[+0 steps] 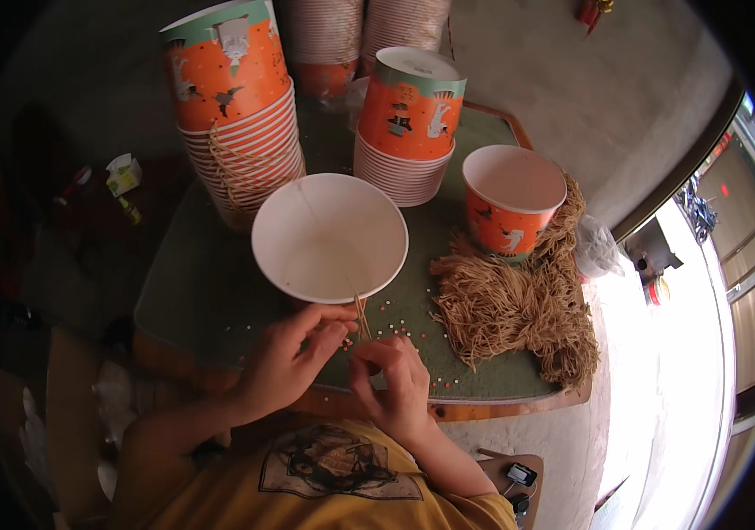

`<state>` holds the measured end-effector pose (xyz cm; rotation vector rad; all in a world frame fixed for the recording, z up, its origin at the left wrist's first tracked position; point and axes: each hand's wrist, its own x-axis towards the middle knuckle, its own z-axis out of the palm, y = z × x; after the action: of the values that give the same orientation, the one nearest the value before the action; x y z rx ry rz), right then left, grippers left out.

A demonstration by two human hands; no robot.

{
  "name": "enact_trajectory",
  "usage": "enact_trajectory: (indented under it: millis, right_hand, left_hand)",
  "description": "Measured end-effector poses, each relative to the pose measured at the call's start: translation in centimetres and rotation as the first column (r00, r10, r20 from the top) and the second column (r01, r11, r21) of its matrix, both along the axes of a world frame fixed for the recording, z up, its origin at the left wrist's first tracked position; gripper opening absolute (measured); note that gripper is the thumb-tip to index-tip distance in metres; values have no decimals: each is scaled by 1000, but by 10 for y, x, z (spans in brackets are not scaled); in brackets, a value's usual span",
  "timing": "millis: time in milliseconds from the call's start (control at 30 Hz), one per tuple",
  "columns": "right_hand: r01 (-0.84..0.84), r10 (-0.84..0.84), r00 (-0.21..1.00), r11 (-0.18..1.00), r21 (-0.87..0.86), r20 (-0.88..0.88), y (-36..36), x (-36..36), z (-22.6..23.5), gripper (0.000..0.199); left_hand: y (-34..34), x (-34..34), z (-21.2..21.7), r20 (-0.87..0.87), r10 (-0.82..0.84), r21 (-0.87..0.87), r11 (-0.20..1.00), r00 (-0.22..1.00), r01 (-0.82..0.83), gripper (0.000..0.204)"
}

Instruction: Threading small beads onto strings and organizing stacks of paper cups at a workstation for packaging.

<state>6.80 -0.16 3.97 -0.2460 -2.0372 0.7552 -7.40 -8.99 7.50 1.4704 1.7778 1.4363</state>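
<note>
A large white-lined paper bucket stands in front of me, its mouth facing up. Thin tan twine hangs at its near rim, and a fine strand runs over the white inside from the far rim. My left hand is at this near rim, thumb and fingers closed around the twine. Just to its right, my right hand pinches the lower part of the same twine, its fingers curled. Whether the strands are knotted is too small to tell. Small white and orange beads lie scattered beside my hands.
A tall leaning bucket stack and a shorter upside-down stack stand behind. On the right, another orange bucket rests by a heap of tan twine. More wrapped stacks are at the back. The green tabletop has a wooden edge.
</note>
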Motion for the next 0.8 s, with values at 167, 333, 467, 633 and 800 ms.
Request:
enact_trajectory:
  millis: [167,333,467,633,800]
  right_hand:
    - [-1,0,1000,992,129,9,-7,-7,7,37]
    - [1,-18,998,965,264,60,-10,-7,6,35]
    - [-18,0,998,962,272,65,-7,-3,11,36]
    - [-87,67,994,959,269,82,-6,-5,17,31]
    - [-192,179,981,958,213,78,-3,-5,26,28]
  left_hand:
    - [1,-8,1,577,-82,-87,983,813,161,20]
    - [-1,-3,-1,771,-46,-131,965,635,229,18]
    - [-2,-9,-10,811,-7,-106,982,585,158,17]
    - [-3,-8,-6,859,-4,-73,989,511,130,14]
    - [2,-19,-8,868,-47,-25,990,494,139,12]
